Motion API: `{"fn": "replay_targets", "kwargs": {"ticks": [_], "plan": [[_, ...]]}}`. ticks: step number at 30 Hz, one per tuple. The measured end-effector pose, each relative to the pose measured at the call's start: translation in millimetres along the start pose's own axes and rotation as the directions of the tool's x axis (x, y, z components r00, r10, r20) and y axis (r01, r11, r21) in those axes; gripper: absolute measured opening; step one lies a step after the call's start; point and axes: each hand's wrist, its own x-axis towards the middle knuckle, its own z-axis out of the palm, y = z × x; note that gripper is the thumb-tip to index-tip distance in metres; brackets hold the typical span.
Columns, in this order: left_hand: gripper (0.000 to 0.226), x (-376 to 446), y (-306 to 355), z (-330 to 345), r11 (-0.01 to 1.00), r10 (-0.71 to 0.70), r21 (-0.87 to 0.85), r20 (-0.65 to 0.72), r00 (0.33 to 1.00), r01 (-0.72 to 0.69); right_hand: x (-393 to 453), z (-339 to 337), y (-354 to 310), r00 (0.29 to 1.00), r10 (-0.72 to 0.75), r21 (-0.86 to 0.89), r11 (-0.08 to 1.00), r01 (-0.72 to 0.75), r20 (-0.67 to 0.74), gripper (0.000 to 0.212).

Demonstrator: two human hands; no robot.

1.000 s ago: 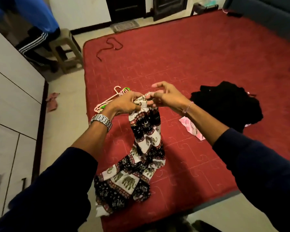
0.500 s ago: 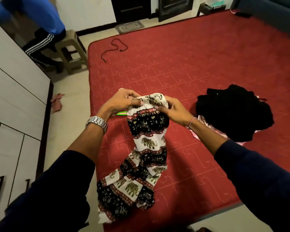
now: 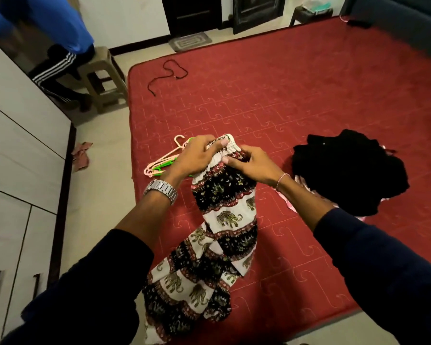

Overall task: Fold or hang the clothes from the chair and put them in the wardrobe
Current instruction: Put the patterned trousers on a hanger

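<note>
Bedroom setup here: a big red bed (image 3: 296, 95) fills most of the view, and we're standing at its near edge. Over the bed's near-left part we've got the elephant-print pants (image 3: 224, 220) held up by the waistband, with the legs drooping down onto the bed and bunching at its near edge. Our left hand (image 3: 197, 158) is closed on the left end of the waistband, thumb on top. Our right hand (image 3: 249, 165) pinches the right end, fingers curled into the fabric. Just past our left hand, on the bed, lie some pink and green hangers (image 3: 164, 161), partly hidden. To the right of the pants sits a black clothes pile (image 3: 348, 170) with a bit of pink cloth under it. A dark cord (image 3: 167, 73) lies near the bed's far-left corner. Off the bed's left side is the white wardrobe (image 3: 18, 170), doors shut, and beyond that a person sits on a stool (image 3: 102, 75).
</note>
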Motion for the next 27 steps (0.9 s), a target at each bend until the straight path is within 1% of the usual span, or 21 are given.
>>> {"fn": "replay_targets", "kwargs": {"ticks": [1,3,5,6,8,9,10,12,13,14,16,17,18,19,21,22,23,24,25,26,27], "plan": [[0.046,0,4,-2,1.0,0.027,0.014,-0.01,1.0,-0.027,-4,0,7,0.995,0.033,0.017,0.999,-0.035,0.094,0.038],[0.048,3,14,-7,0.998,0.059,0.005,0.027,0.998,-0.059,-11,7,25,0.96,0.059,-0.035,0.998,-0.051,0.272,0.045],[0.049,7,29,-14,0.994,0.069,-0.086,0.066,0.995,-0.063,-17,20,47,0.926,0.098,-0.159,0.986,-0.042,0.363,0.06],[0.052,10,38,-19,0.988,0.076,-0.136,0.07,0.995,-0.066,-20,27,56,0.91,0.115,-0.193,0.98,-0.039,0.399,0.062],[0.059,15,56,-29,0.975,0.1,-0.203,0.059,0.993,-0.086,-26,38,66,0.864,0.161,-0.226,0.972,-0.057,0.477,0.055],[0.06,18,65,-36,0.97,0.112,-0.221,0.05,0.992,-0.098,-30,40,65,0.854,0.176,-0.233,0.97,-0.066,0.49,0.054],[0.059,20,74,-43,0.967,0.119,-0.233,0.042,0.992,-0.106,-30,39,67,0.861,0.18,-0.23,0.97,-0.075,0.475,0.058],[0.055,23,87,-60,0.963,0.12,-0.246,0.013,0.993,-0.113,-32,26,61,0.902,0.176,-0.208,0.973,-0.1,0.394,0.07],[0.054,24,91,-69,0.963,0.105,-0.249,-0.013,0.994,-0.105,-30,15,58,0.918,0.181,-0.201,0.973,-0.114,0.354,0.073],[0.054,25,93,-79,0.964,0.082,-0.248,-0.05,0.995,-0.092,-29,1,54,0.93,0.191,-0.205,0.97,-0.13,0.315,0.07],[0.055,27,89,-97,0.967,0.026,-0.25,-0.127,0.992,-0.058,-31,-33,35,0.939,0.203,-0.192,0.969,-0.153,0.277,0.044],[0.055,27,87,-105,0.968,-0.01,-0.25,-0.155,0.988,-0.029,-32,-53,27,0.934,0.206,-0.201,0.968,-0.151,0.292,0.031],[0.055,27,82,-110,0.967,-0.057,-0.253,-0.169,0.984,0.012,-35,-72,16,0.929,0.21,-0.197,0.968,-0.154,0.305,0.024],[0.055,27,78,-113,0.966,-0.093,-0.253,-0.169,0.981,0.048,-40,-91,0,0.914,0.227,-0.203,0.965,-0.165,0.336,0.022],[0.056,28,59,-113,0.959,-0.185,-0.238,-0.126,0.975,0.152,-43,-124,-18,0.855,0.346,-0.299,0.924,-0.238,0.386,0.035],[0.055,30,44,-112,0.941,-0.276,-0.228,-0.087,0.957,0.251,-44,-139,-28,0.798,0.44,-0.375,0.88,-0.291,0.411,0.04],[0.055,30,30,-110,0.906,-0.372,-0.232,-0.038,0.927,0.354,-42,-149,-35,0.736,0.525,-0.44,0.832,-0.338,0.427,0.047],[0.064,29,9,-108,0.847,-0.467,-0.269,0.037,0.883,0.459,-39,-157,-39,0.681,0.586,-0.49,0.791,-0.366,0.438,0.057],[0.078,25,-6,-103,0.788,-0.535,-0.294,0.106,0.838,0.541,-34,-162,-41,0.642,0.62,-0.524,0.766,-0.371,0.452,0.061],[0.086,20,-22,-94,0.736,-0.596,-0.292,0.148,0.789,0.611,-29,-160,-39,0.616,0.636,-0.555,0.751,-0.357,0.464,0.057],[0.087,9,-35,-82,0.711,-0.628,-0.293,0.143,0.765,0.639,-25,-153,-35,0.608,0.639,-0.59,0.741,-0.321,0.472,0.046]]}}
